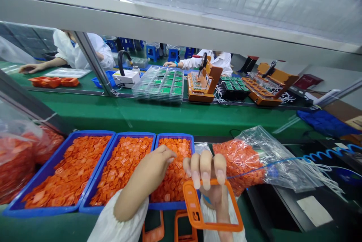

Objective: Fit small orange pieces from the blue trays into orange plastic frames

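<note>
My right hand (206, 168) holds an orange plastic frame (192, 200) upright, fingers over its top edge and thumb behind. The thumb shows through its large rectangular window. Small cutouts mark the frame's left side. My left hand (157, 164) is over the right-hand blue bin (193, 140), its fingers curled together; anything in them is hidden. Small orange plastic pieces (177, 189) fill this bin. Below it, two more orange frames (154, 234) lie on the green bench, partly cut off by the lower picture edge.
Two more blue bins (45, 170) of orange pieces stand left. Bags of orange parts (240, 159) lie at both sides. A coiled blue hose (319, 155) crosses right. Behind are clear trays of green circuit boards (160, 83), orange clamp fixtures (203, 83) and co-workers (85, 51). A metal beam (169, 26) spans overhead.
</note>
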`<state>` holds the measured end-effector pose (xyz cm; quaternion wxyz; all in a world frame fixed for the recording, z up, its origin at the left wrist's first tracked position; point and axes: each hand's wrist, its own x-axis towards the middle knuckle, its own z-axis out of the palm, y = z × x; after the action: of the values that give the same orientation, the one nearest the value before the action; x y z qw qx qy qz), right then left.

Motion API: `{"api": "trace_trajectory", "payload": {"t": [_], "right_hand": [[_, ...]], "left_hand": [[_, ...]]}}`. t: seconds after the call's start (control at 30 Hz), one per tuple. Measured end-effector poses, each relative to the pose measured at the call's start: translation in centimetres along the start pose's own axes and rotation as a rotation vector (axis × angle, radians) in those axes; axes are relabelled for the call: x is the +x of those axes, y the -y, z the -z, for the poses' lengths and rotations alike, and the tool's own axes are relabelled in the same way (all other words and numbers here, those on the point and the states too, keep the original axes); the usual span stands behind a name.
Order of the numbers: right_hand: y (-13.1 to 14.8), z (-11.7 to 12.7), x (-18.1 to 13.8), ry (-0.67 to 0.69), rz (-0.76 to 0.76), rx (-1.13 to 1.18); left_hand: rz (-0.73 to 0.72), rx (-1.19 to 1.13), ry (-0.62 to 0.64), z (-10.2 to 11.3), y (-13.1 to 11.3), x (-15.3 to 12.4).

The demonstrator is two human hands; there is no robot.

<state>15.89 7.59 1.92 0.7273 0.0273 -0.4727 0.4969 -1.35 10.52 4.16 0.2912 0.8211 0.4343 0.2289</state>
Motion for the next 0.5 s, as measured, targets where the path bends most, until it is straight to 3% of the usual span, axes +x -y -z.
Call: {"api": "trace_trajectory", "payload": {"t": [0.17, 0.5], "right_hand": [[-0.1, -0.1, 0.5, 0.026, 0.006, -0.001], [-0.4, 0.5, 0.6, -0.003, 0.033, -0.105]], "left_hand": [[-0.153, -0.289, -0.233, 3.8, -2.9, -2.9], [-0.197, -0.535, -0.281, 3.7, -5.3, -3.6]]}}
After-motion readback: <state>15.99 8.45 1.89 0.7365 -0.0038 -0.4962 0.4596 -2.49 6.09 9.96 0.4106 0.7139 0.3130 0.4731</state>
